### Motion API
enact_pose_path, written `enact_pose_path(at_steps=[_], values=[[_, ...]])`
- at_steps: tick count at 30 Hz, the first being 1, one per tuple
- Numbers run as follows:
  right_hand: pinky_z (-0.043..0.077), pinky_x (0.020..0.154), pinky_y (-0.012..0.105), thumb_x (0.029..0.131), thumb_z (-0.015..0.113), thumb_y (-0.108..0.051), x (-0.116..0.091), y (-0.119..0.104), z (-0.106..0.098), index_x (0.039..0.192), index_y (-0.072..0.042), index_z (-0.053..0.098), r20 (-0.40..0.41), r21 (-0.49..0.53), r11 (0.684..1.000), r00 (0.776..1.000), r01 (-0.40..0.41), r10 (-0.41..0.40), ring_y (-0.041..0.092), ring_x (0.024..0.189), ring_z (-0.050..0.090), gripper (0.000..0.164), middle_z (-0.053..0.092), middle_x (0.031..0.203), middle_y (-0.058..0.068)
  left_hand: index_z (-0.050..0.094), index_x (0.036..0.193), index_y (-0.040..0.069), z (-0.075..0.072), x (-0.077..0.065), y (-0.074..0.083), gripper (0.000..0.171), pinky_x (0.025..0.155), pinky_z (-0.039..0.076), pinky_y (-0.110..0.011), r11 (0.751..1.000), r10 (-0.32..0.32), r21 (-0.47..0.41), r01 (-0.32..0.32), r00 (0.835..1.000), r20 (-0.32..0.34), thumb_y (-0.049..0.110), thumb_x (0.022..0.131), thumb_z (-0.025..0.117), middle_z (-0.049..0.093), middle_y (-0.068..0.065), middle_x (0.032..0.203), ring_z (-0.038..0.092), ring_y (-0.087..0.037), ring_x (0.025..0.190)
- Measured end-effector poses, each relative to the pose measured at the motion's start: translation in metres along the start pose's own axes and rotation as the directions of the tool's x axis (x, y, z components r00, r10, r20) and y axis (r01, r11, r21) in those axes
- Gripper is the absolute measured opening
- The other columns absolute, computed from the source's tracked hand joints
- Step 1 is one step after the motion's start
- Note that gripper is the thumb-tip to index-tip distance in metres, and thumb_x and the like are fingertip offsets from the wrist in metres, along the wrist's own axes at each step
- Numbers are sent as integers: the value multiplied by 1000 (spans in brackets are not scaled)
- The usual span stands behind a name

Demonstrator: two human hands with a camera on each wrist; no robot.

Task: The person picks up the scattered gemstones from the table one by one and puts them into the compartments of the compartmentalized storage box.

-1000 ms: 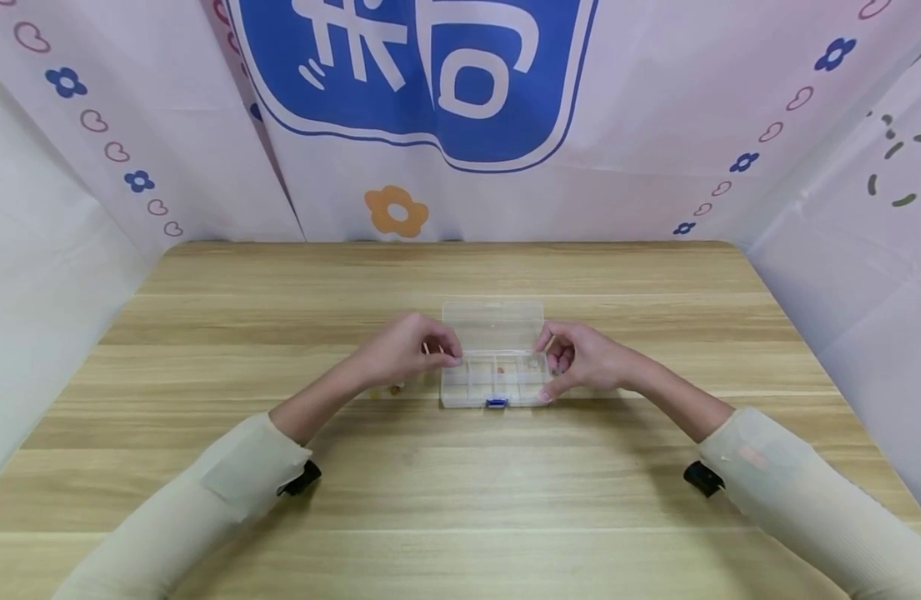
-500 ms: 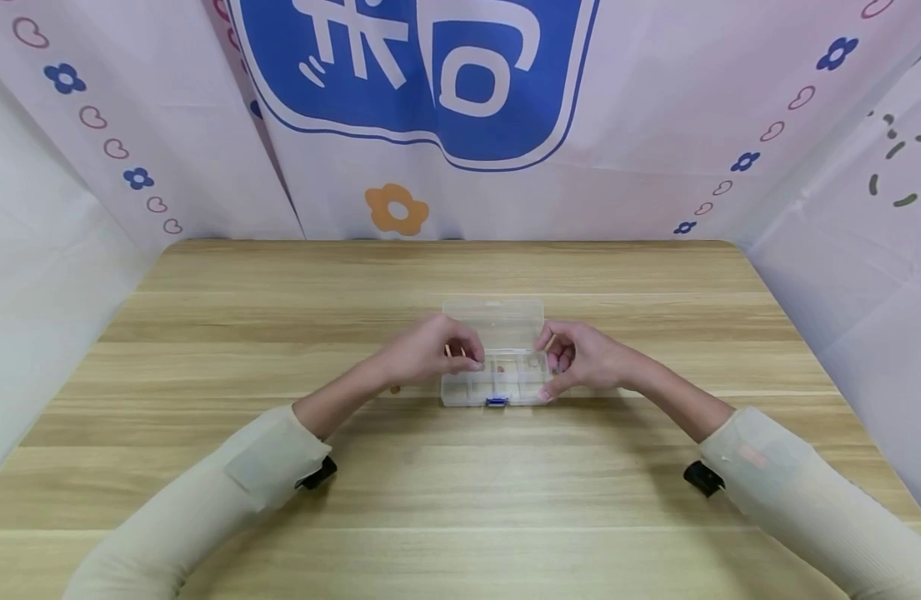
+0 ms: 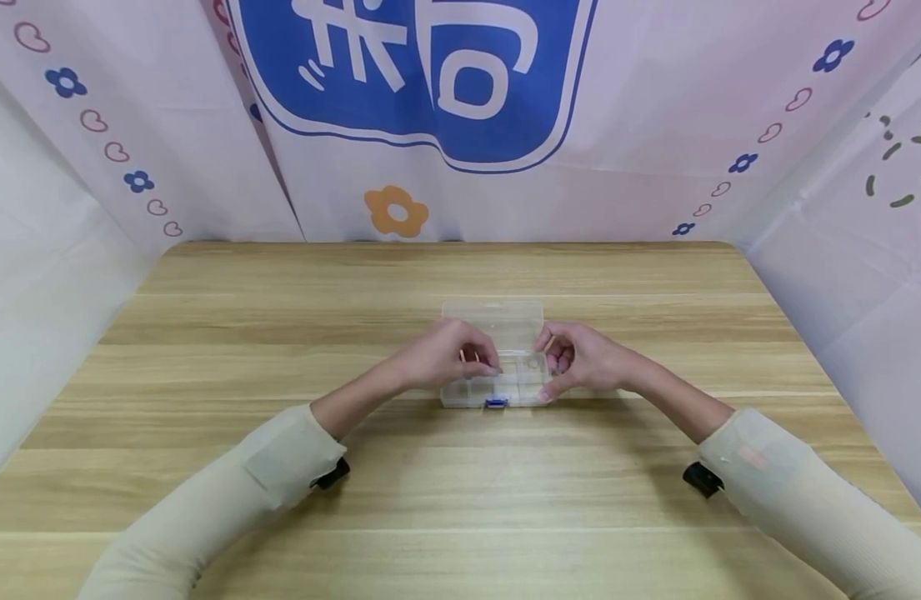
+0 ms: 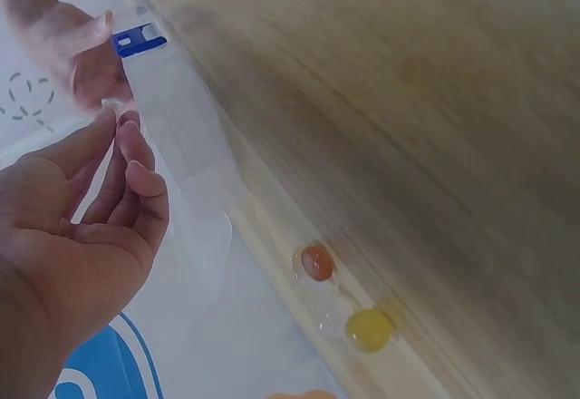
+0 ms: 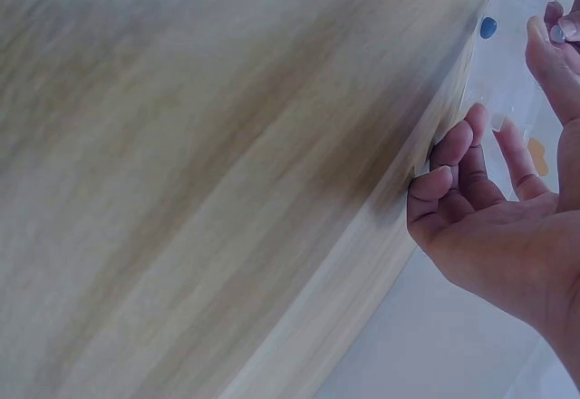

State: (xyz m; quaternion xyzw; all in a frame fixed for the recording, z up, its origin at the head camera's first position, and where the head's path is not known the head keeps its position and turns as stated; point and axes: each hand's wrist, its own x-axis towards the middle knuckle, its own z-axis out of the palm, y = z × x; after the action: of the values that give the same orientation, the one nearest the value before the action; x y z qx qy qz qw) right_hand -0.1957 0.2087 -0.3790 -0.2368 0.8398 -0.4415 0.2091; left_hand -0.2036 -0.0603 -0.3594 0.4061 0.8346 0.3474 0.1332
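A clear plastic compartment box (image 3: 463, 400) lies on the table, its clear lid (image 3: 493, 312) tipped back and its blue latch (image 3: 496, 403) at the front. My right hand (image 3: 595, 358) grips its right end, thumb at the front corner and fingertips at the back. Over the middle compartments, my left hand (image 3: 448, 354) pinches a small, clear, round bead (image 5: 557, 34) between thumb and fingertip. The right wrist view shows a blue bead (image 5: 488, 27) through the box wall. In the left wrist view, an orange-red bead (image 4: 317, 263) and a yellow bead (image 4: 370, 330) lie on the table beside clear ones.
The wood-grain table (image 3: 460, 483) reaches back to a printed cloth (image 3: 580, 200). White cloth hangs along both sides. The left forearm covers the loose beads in the head view.
My left hand has moved right along the box, from its left end to the middle compartments, covering the reddish bead seen there earlier. My right hand has kept its place on the box.
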Motion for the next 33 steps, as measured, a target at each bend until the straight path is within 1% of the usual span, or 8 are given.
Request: enact_pose_path(at_steps=[8, 16, 30, 33], values=[[47, 68, 23, 74, 92, -1, 0, 0, 0, 111, 5, 56, -4, 2, 1000, 1000, 12, -12, 19, 75, 54, 52, 60, 84, 11, 78, 92, 2, 5, 5, 1, 4, 70, 51, -21, 1000, 3, -16, -3, 1000, 21, 5, 94, 76, 75, -2, 85, 59, -5, 74], [47, 69, 23, 74, 92, -1, 0, -1, 0, 111, 5, 57, -4, -2, 1000, 1000, 11, -11, 19, 75, 54, 52, 60, 84, 11, 77, 90, 2, 8, 9, 1, 4, 72, 53, -20, 999, 15, -32, -14, 999, 32, 4, 93, 77, 75, -3, 85, 63, -5, 76], [47, 69, 23, 75, 92, -2, 0, -1, 0, 111, 5, 57, -1, -9, 1000, 1000, 17, -17, 19, 75, 54, 51, 60, 84, 11, 79, 91, 4, 10, 12, 5, 4, 71, 53, -19, 1000, 12, -1, -12, 999, 39, 6, 93, 77, 77, -2, 86, 64, -5, 75], [47, 69, 24, 75, 92, -2, 0, -1, 0, 111, 5, 56, 1, -6, 1000, 1000, 19, -19, 19, 75, 54, 51, 60, 84, 12, 79, 93, 3, 10, 13, 5, 3, 70, 53, -19, 1000, 4, 2, -4, 999, 39, 5, 93, 77, 77, -3, 87, 64, -6, 75]])
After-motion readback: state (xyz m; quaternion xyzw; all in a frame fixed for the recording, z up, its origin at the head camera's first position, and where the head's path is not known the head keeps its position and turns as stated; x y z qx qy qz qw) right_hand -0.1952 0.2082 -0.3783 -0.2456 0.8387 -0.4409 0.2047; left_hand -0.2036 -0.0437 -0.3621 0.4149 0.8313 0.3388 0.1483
